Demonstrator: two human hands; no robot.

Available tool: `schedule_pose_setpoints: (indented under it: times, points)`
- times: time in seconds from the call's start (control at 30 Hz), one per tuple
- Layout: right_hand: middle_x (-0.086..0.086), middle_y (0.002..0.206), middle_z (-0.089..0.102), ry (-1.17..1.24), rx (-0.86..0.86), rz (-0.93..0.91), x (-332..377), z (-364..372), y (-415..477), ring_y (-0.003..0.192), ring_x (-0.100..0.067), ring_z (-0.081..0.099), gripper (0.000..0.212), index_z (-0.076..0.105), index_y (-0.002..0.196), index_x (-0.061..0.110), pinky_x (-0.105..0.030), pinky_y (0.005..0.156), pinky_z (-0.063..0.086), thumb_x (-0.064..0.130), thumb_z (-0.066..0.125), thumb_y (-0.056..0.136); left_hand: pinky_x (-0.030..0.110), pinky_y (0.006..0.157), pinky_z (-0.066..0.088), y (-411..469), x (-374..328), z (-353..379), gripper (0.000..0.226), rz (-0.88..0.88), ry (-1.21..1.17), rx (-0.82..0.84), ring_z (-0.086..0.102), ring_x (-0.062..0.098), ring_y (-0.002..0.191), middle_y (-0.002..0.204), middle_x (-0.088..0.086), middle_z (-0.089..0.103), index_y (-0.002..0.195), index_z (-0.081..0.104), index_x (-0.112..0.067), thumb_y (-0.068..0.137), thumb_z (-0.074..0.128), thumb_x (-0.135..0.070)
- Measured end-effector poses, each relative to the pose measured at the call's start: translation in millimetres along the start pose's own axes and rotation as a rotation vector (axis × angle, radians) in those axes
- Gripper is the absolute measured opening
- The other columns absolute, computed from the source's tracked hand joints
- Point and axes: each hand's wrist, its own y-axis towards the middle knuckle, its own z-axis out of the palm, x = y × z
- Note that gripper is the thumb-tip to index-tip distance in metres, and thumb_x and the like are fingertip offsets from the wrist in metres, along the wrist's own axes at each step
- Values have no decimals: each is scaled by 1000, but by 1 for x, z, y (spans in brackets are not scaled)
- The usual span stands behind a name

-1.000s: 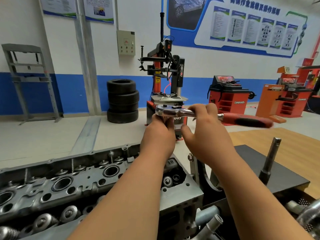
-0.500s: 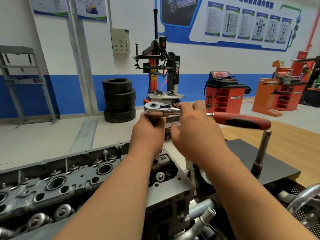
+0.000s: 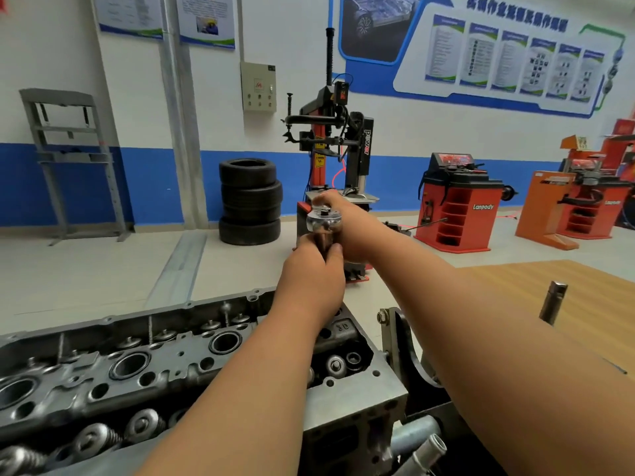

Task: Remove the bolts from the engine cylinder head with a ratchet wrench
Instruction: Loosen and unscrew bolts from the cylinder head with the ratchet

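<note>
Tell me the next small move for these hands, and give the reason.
Probably lower the ratchet wrench toward the cylinder head. The left hand grips the socket under the wrench's head and the right hand holds the wrench. The tool hangs in the air above the cylinder head's far end, touching no bolt.

Feed's bright and even on my end, soft shop light, lamps out of frame. Only shadows sit in the cylinder head [image 3: 165, 359] recesses. Small glare on the ratchet wrench [image 3: 323, 223] chrome. Wide-angle bows the edges, and the wall posters [image 3: 508, 53] are too soft to read.
</note>
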Motion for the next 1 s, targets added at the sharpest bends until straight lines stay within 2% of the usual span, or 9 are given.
schedule_pose_setpoints:
  times: [0.1, 0.23, 0.33, 0.5, 0.6, 0.7, 0.8, 0.9, 1.0]
  points:
    - [-4, 114, 49, -78, 0, 18, 0, -4, -1, 89, -15, 50, 59, 35, 138, 9, -12, 74, 33, 3, 61, 86, 40, 85, 52, -1, 0, 0, 21, 15, 27, -12, 62, 24, 96, 107, 6, 65, 113, 53, -21, 98, 45, -33]
    - [-11, 140, 33, -205, -121, 70, -7, 0, -12, 118, -30, 46, 50, 42, 134, 12, -28, 86, 37, 8, 56, 86, 44, 86, 52, -5, -3, -2, 23, 15, 26, -8, 63, 27, 95, 103, 8, 65, 114, 56, -20, 98, 45, -33]
    - [-10, 148, 16, -363, -140, 278, -5, 1, -32, 96, -32, 55, 68, 22, 140, 11, -38, 66, 43, 11, 58, 83, 45, 83, 53, -7, -3, -1, 19, 37, 47, -10, 64, 27, 91, 98, 7, 66, 106, 57, -21, 98, 46, -34]
    - [-13, 147, 6, -530, -261, 380, 1, -3, -96, 64, -28, 42, 85, 2, 144, 17, -26, 41, 21, 18, 60, 82, 47, 84, 53, -6, -2, 1, 25, 57, 89, -23, 65, 27, 90, 96, 6, 66, 110, 58, -19, 97, 46, -36]
    - [-6, 139, 8, -537, -321, 229, 16, 3, -141, 68, -23, 39, 81, 0, 146, 22, -24, 41, 20, 31, 55, 87, 45, 82, 54, -7, -1, 2, 18, 70, 57, -18, 65, 23, 83, 87, 3, 66, 103, 60, -22, 97, 47, -34]
    - [-5, 138, 11, -411, -309, 63, 7, 13, -160, 72, -18, 49, 72, 8, 148, 21, -23, 54, 43, 27, 54, 92, 19, 61, 48, -7, 2, 0, 13, 99, 124, -43, 59, -1, 67, 76, -13, 60, 96, 60, -26, 96, 50, -34]
    - [7, 152, 19, -137, -98, 58, -8, 12, -155, 126, -16, 44, 51, 16, 150, 25, -3, 85, 33, 21, 38, 104, 1, 43, 35, -9, -1, -3, 17, 99, 141, -53, 50, -20, 55, 68, -17, 53, 78, 52, -32, 96, 53, -32]
    - [-9, 136, 10, -399, -375, 115, 16, 22, -151, 76, -26, 50, 71, 14, 147, 7, -27, 57, 43, 24, 55, 91, 2, 44, 35, -9, -2, -3, 21, 103, 117, -58, 48, -21, 53, 67, -15, 55, 75, 50, -32, 96, 52, -31]
    - [-8, 125, 17, -449, -438, 166, 35, 12, -142, 59, -21, 41, 66, 26, 138, 10, -20, 41, 20, 27, 59, 83, 22, 60, 49, -7, 2, -1, 14, 91, 29, -56, 60, -1, 63, 73, -9, 64, 81, 57, -30, 94, 53, -33]
